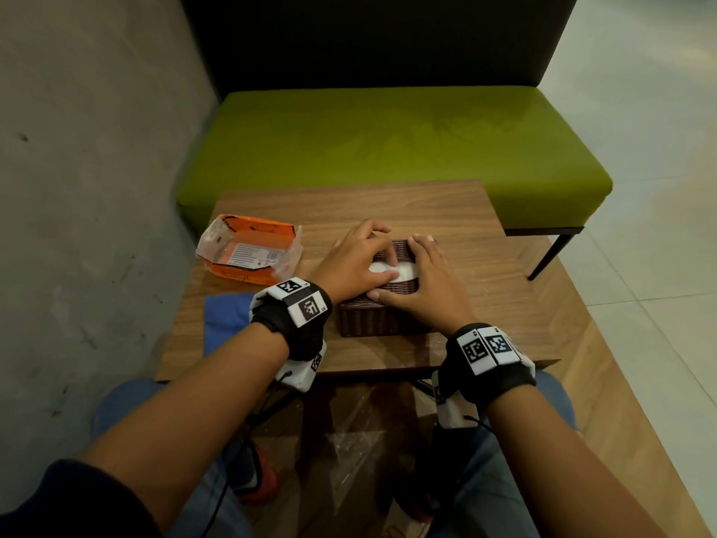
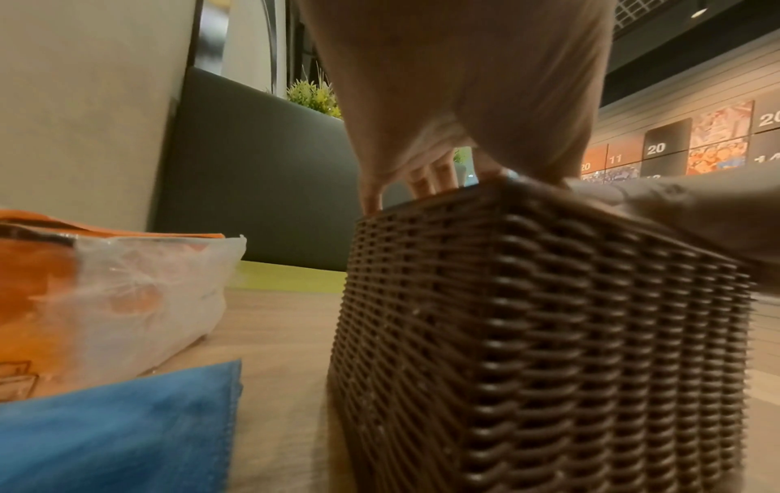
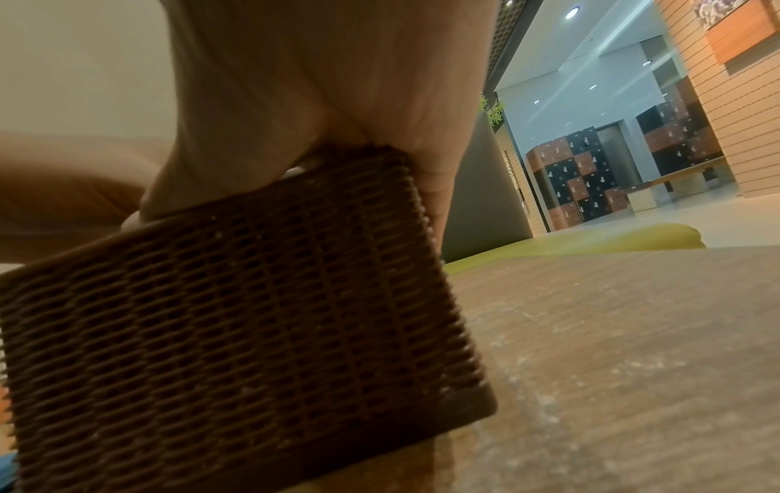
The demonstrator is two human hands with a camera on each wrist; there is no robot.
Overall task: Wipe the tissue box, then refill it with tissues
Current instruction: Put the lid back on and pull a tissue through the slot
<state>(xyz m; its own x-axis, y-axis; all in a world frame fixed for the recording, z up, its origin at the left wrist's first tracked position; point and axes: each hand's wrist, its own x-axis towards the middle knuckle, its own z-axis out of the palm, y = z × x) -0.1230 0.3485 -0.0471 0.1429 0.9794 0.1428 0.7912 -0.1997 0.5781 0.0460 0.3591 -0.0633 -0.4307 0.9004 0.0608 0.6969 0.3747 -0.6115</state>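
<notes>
Tissue box (image 1: 378,320) sits on the desk (image 1: 465,211), white tissues (image 1: 405,271) showing in its top. Fingers of the left hand (image 1: 355,264) curl onto that top; the right hand (image 1: 421,283) lies flat, fingers straight, along its right edge.

Green cushioned bench (image 1: 388,149) sits right behind the wooden table (image 1: 485,246), concrete wall (image 1: 77,188) on the left, pale tiled floor (image 1: 640,130) off right.
</notes>
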